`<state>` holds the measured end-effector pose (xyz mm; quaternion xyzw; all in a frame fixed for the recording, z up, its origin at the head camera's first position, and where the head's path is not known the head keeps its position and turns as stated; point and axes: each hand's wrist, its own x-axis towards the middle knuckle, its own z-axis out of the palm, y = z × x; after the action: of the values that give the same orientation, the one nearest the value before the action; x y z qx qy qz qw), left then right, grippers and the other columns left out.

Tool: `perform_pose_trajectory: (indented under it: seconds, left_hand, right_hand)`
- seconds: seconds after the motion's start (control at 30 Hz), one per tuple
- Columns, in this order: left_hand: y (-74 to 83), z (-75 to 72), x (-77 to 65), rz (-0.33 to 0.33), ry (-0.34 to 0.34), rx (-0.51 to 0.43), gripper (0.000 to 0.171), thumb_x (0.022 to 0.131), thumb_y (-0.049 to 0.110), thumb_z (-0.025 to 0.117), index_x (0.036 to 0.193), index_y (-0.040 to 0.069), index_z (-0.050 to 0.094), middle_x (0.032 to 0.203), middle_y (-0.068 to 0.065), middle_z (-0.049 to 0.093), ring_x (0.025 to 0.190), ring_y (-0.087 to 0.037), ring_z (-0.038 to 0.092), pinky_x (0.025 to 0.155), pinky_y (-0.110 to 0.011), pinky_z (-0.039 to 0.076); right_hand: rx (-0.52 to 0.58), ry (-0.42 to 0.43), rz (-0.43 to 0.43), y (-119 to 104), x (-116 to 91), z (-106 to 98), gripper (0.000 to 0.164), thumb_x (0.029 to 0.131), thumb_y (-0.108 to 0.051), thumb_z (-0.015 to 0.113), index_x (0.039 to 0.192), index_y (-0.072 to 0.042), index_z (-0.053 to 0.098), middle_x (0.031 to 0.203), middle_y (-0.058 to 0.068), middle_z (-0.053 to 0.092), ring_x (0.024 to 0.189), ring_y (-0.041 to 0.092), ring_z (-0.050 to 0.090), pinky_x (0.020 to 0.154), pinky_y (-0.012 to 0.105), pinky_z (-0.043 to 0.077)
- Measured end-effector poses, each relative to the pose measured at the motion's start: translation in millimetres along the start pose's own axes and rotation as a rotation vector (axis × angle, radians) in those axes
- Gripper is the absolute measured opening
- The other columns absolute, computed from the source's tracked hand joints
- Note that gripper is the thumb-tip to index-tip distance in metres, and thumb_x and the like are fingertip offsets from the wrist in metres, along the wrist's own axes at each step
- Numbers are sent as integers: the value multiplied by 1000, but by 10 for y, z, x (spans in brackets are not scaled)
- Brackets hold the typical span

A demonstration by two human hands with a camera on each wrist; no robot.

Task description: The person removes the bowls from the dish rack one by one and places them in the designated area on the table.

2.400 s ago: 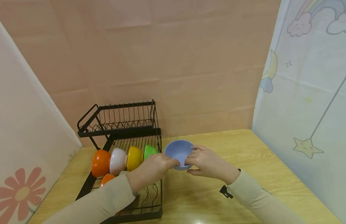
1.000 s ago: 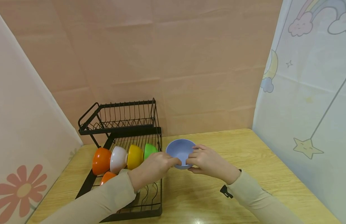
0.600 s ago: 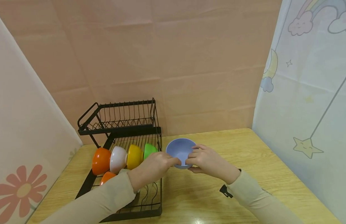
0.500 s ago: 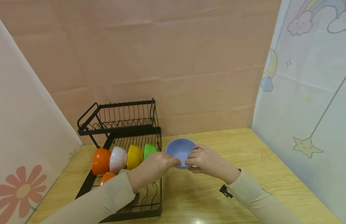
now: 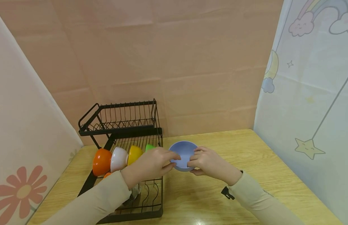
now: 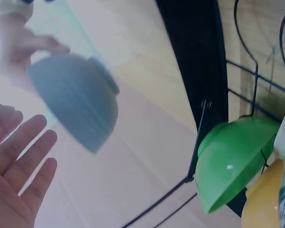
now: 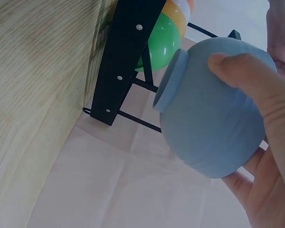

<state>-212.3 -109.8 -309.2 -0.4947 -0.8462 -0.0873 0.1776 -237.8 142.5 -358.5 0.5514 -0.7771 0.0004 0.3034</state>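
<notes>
A blue bowl [image 5: 188,152] is tilted with its inside toward the head camera. My right hand [image 5: 209,163] holds it by the right rim; in the right wrist view the thumb [image 7: 242,69] lies along the outer wall and fingers go behind it. At the bowl's left rim is my left hand [image 5: 154,161], overlapping it in the head view. The left wrist view shows that hand's fingers [image 6: 31,154] extended and apart from the bowl's outer side [image 6: 78,99].
Left stands a black two-tier dish rack [image 5: 117,129]. On its lower tier are orange [image 5: 101,162], white [image 5: 118,159], yellow [image 5: 134,153] and green [image 5: 149,147] bowls in a row, partly behind my left arm. A black buckle [image 5: 227,192] hangs at my right wrist over the wooden table [image 5: 207,206].
My left hand has loosened from the bowl's near rim and drawn slightly left and up, its fingers spreading. The bowl has shifted slightly right and down, still held in the right hand.
</notes>
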Motion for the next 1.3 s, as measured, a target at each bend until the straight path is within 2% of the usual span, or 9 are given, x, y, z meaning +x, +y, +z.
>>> perform_pose_trajectory:
  seconds: [0.17,0.3,0.43,0.57,0.67,0.9,1.07,1.17,1.3]
  left_hand:
    - [-82,-84,-11,-197,56,-8,22,91,19,68,112,16,67,97,2,74,75,-9,69,57,-17,50]
    - [-144,-100,-41,-380,44,-39,16,93,21,65,108,18,69,93,4,74,72,-9,68,50,-15,46]
    - [-191,-70,-74,-527,-39,-88,11,94,22,64,103,20,71,89,6,72,71,-5,65,52,-17,48]
    - [-212,-23,-106,-621,-160,-164,12,95,21,61,103,19,70,89,3,71,52,-4,55,42,-20,40]
    - [-219,10,-120,-643,-234,-190,13,95,20,60,103,16,70,89,1,69,44,-7,47,39,-21,35]
    - [-225,49,-128,-611,-343,-173,12,94,23,62,98,16,71,82,3,65,61,-7,54,51,-25,45]
    - [-225,65,-164,-561,-447,-227,16,95,22,61,99,11,72,76,7,63,58,-6,52,56,-24,46]
    - [-229,75,-190,-527,-500,-262,14,96,20,60,92,12,71,71,7,59,57,-5,49,56,-23,44]
    - [-203,65,-208,-537,-603,-263,13,96,19,59,87,15,67,72,7,58,62,-7,49,61,-25,46]
  right_hand:
    - [-7,-9,1,0,-7,13,24,69,-29,86,81,-24,66,76,-15,67,72,3,62,89,36,53]
    - [-15,2,-3,-2,-14,18,24,68,-29,87,80,-24,67,77,-15,68,74,4,63,88,35,53]
    - [-20,4,-4,-5,-19,15,24,68,-29,87,81,-24,67,77,-14,68,74,4,63,88,35,53]
    - [-18,-15,3,-7,-26,17,23,69,-29,86,82,-24,68,78,-14,69,75,2,64,89,35,53]
    - [-19,-23,7,-5,-31,26,22,69,-29,86,82,-24,69,79,-14,69,75,2,64,89,35,53]
    - [-23,-13,-7,3,-29,42,23,68,-30,86,81,-25,68,78,-15,69,74,4,63,88,35,53]
    - [-27,-9,-15,-1,-27,33,24,67,-30,86,80,-25,66,77,-15,67,73,5,61,88,34,53]
    - [-19,-13,-9,-5,-30,29,24,68,-30,86,80,-25,66,77,-15,67,73,5,61,89,34,53]
    - [-13,-19,-3,-8,-32,32,23,68,-30,86,80,-26,67,77,-15,68,73,5,62,89,34,53]
